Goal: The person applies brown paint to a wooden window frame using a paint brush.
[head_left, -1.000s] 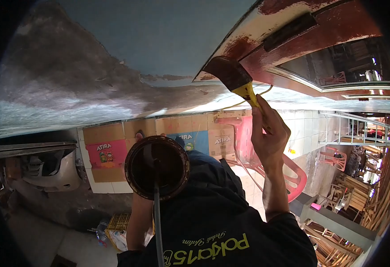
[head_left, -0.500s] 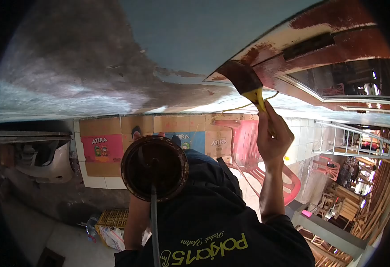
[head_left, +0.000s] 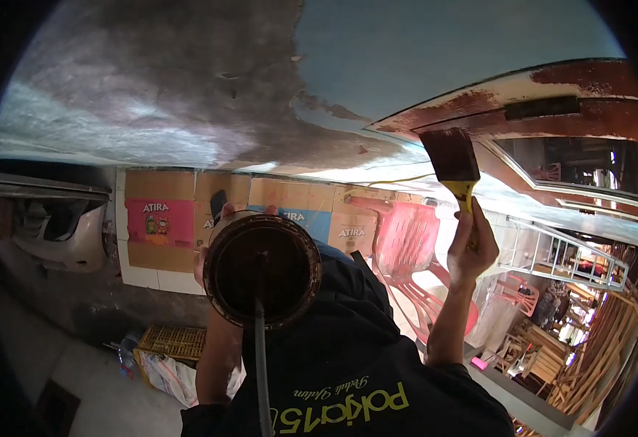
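Observation:
My right hand (head_left: 473, 247) is closed round the yellow handle of a wide paintbrush (head_left: 451, 156). Dark brown paint coats the bristles, whose tip meets or overlaps the lower edge of a partly brown-painted wooden frame (head_left: 596, 113). My left hand (head_left: 201, 266) holds a round can (head_left: 260, 269) from beneath and the side, with a few fingers showing past its rim. Dark brown paint is inside the can, and a thin grey rod (head_left: 262, 364) runs from it down the view.
A blue and grey patchy wall (head_left: 173, 87) spans the top. Cardboard sheets (head_left: 160, 255) line the tiled floor at its foot. Pink plastic chair (head_left: 406, 237), metal ladder (head_left: 552, 251) and stacked wood (head_left: 603, 349) stand right; a yellow crate (head_left: 177, 342) and car (head_left: 64, 240) are left.
The view has shifted. My right hand and the brush have moved right and lower in view, and the brush is turned more upright. The can sits slightly farther right.

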Demonstrator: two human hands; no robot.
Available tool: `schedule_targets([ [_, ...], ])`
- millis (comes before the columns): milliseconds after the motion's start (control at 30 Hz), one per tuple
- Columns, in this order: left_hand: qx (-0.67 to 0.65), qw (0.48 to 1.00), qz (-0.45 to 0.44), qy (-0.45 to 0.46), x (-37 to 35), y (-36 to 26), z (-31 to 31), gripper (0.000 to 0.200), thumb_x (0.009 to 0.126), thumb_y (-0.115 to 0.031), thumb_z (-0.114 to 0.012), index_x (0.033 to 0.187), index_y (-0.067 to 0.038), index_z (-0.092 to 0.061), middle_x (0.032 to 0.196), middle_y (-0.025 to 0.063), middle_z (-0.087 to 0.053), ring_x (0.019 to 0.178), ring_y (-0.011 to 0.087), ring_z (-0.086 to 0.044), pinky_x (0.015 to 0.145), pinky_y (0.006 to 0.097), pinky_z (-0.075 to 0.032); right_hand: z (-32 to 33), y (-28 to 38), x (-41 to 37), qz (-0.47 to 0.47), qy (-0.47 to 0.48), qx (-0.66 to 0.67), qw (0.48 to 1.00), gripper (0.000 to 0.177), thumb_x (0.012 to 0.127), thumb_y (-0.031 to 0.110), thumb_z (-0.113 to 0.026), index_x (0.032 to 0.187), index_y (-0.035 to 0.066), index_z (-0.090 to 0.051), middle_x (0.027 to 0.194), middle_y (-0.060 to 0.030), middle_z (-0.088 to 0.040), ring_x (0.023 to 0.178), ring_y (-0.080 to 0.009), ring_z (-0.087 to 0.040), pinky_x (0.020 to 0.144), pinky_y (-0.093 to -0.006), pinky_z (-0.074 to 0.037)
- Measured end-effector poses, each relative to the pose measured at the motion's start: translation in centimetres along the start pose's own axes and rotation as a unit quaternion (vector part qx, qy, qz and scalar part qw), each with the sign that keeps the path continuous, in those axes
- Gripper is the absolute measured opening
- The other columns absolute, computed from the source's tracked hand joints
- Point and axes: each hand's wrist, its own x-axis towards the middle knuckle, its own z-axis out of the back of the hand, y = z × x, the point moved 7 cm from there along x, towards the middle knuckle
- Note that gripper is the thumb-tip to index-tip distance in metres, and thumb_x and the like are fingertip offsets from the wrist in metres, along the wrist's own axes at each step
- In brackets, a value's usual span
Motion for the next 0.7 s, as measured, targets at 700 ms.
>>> schedule_targets([
  [700, -0.088, 0.994, 0.043, -0.047, -0.2, 0.7, -1.7, 0.073, 0.078, -0.034, -0.075, 0.14, -0.032, -0.039, 0.151, 0.0163, -0.019, 0.139, 0.0416, -0.018, 0.103, 0.0705, -0.025, -1.5, 2.7, 0.6, 0.095, 0.022, -0.013, 0.995, 0.029, 0.082, -0.003, -0.065, 0.111, -0.003, -0.065, 0.072, -0.0106, -0.066, 0.056, -0.0127, -0.059, 0.049, -0.0246, -0.045],
])
